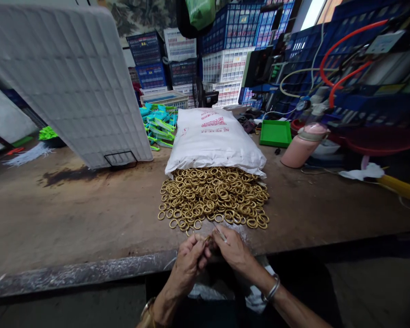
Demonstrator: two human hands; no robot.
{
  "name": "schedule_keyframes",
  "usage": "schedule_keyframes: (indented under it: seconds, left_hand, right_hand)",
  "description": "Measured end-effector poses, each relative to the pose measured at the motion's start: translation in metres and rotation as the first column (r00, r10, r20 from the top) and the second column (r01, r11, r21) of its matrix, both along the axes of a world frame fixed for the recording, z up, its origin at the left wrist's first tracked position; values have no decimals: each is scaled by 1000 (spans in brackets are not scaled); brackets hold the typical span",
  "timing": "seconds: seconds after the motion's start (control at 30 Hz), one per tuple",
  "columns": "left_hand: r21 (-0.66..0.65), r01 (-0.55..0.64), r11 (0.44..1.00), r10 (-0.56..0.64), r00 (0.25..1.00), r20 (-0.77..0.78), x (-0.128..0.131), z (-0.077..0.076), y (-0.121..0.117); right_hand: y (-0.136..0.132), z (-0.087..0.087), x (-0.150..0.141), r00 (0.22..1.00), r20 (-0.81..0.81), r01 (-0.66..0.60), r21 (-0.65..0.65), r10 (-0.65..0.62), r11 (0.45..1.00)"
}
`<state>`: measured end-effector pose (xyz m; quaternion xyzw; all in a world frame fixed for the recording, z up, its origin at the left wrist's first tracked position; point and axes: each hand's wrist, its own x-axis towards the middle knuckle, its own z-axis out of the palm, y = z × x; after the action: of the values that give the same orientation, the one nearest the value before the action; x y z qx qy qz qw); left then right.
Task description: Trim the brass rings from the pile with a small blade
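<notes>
A heap of brass-coloured rings (213, 197) spills from the open mouth of a white sack (214, 139) lying on the brown workbench (71, 218). At the bench's near edge, just in front of the heap, my left hand (190, 259) and my right hand (234, 250) meet, both with fingers pinched together. Between them sits something small and dark that I cannot make out, with a thin metal sliver showing above my right fingers. A bangle circles my right wrist, a watch my left.
A large white gridded panel (71, 77) leans at the back left. Teal and green plastic parts (159, 123) lie behind the sack. A green tray (275, 133), a pink bottle (302, 146), red hoses and stacked blue and white crates (225, 50) crowd the back right.
</notes>
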<state>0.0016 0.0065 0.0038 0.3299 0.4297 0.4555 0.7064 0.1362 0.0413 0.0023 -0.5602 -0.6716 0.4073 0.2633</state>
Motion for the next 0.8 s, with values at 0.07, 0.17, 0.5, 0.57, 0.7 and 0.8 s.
schedule_keyframes:
  seconds: [0.07, 0.17, 0.5, 0.57, 0.7, 0.8]
  left_hand:
    - [15, -17, 1000, 17, 999, -37, 1, 0, 1]
    - [19, -49, 999, 51, 993, -110, 1, 0, 2]
    - [30, 4, 1000, -3, 1000, -25, -4, 15, -23]
    - [-20, -28, 999, 29, 998, 63, -8, 15, -26]
    - [-95, -105, 990, 115, 987, 109, -18, 6, -24]
    - [-119, -163, 979, 178, 976, 129, -24, 2, -22]
  right_hand:
    - [-4, -2, 1, 990, 118, -83, 74, 74, 994]
    - [-9, -3, 1, 956, 253, -184, 123, 149, 975]
    - [2, -15, 3, 813, 578, -215, 181, 73, 960]
    - [6, -16, -2, 812, 582, -190, 188, 47, 964]
    - [13, -14, -20, 816, 577, -132, 229, -25, 964]
    - [18, -13, -32, 787, 615, -130, 229, -40, 965]
